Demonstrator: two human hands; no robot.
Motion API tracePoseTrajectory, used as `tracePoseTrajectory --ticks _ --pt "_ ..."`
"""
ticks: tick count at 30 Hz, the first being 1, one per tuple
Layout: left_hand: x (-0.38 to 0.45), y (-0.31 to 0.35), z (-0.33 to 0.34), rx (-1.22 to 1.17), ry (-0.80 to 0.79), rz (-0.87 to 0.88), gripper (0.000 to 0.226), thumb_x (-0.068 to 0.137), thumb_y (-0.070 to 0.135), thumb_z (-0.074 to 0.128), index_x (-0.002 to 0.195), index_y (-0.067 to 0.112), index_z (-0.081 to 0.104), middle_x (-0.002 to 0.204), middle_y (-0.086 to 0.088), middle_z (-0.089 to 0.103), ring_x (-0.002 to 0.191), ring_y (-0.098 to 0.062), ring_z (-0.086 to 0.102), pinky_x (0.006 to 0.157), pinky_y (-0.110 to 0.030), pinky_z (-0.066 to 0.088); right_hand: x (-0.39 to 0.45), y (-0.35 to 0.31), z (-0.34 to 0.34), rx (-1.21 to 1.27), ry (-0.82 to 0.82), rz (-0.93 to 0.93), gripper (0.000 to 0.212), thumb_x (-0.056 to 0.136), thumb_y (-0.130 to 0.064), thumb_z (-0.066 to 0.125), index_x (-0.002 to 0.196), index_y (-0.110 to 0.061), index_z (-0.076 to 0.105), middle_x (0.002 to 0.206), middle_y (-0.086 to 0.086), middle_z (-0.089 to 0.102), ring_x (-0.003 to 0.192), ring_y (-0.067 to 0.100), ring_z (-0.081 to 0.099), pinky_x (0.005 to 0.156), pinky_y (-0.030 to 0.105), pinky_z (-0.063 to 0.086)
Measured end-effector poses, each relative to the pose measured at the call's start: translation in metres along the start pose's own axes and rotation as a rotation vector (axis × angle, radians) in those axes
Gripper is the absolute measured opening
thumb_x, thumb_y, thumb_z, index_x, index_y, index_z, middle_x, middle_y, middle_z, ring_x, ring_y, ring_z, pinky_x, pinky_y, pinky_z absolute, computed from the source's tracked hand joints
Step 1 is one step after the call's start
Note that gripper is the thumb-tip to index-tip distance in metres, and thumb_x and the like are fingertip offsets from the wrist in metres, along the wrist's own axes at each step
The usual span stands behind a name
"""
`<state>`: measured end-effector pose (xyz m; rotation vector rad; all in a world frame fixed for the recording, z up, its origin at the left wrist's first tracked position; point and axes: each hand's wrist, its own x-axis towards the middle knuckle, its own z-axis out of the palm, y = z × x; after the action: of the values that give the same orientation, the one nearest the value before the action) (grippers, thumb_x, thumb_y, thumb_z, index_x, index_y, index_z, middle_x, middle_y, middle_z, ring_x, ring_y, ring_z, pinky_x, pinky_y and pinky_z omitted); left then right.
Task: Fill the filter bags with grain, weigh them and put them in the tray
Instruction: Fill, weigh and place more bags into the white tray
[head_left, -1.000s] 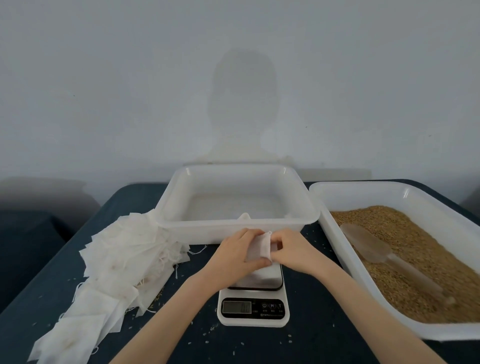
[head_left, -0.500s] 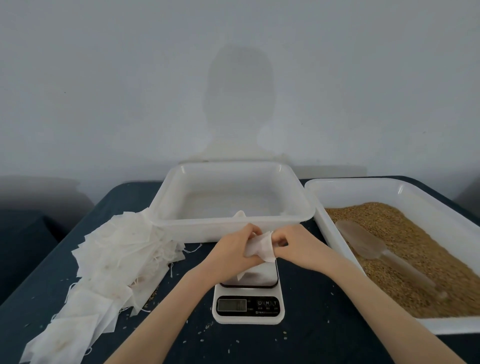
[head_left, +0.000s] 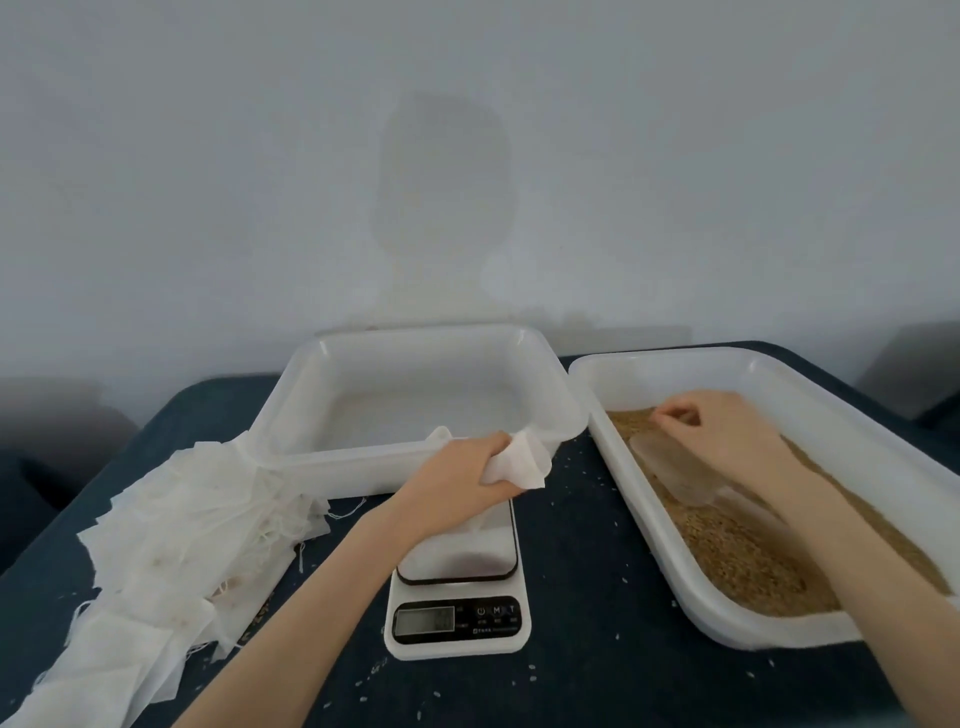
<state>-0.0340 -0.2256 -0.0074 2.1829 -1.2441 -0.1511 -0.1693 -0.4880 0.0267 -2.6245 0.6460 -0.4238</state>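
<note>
Half a second ago both our hands worked the mouth of one bag (head_left: 519, 462) over the scale (head_left: 457, 587); now the right hand (head_left: 722, 441) has left it and moved out over the grain (head_left: 737, 545) in the right tub (head_left: 883, 415). Our left hand (head_left: 457, 478) alone grips the bag, fingers curled round it, holding it above the far end of the scale, just in front of the tray (head_left: 415, 457). The right fingers are loosely curled above the clear scoop (head_left: 675, 475) lying on the grain; we cannot tell whether they touch it yet, and they seem to hold nothing. We judge the bag is opened and scooping comes next. The tray holds no filled bags, and the pile of spare bags (head_left: 171, 535) lies on the counter (head_left: 597, 597) at our left
</note>
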Motion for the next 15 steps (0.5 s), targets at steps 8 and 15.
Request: tracePoseTrajectory --ticks 8,15 --pt "0.034 0.032 0.024 -0.007 -0.032 0.068 0.019 0.086 0.033 0.065 0.099 0.024 0.052 0.087 0.006 0.061 0.081 -0.014 0.057 0.072 -0.029 0.044 -0.009 0.086 0.006 -0.489 -0.394 0.221 0.039 0.086 -0.058 0.056 0.107 -0.026 0.063 0.094 -0.007 0.065 0.079 0.009 0.061 0.068 0.025 0.052" --pt "0.039 0.040 0.046 0.022 -0.034 0.080 0.015 0.085 0.035 0.061 0.096 0.027 0.053 0.091 0.010 0.061 0.085 -0.010 0.056 0.079 -0.031 0.047 -0.007 0.078 0.000 -0.456 -0.411 0.176 0.019 0.085 -0.030 0.062 0.096 -0.015 0.063 0.091 0.001 0.065 0.081 0.017 0.064 0.071 0.030 0.055"
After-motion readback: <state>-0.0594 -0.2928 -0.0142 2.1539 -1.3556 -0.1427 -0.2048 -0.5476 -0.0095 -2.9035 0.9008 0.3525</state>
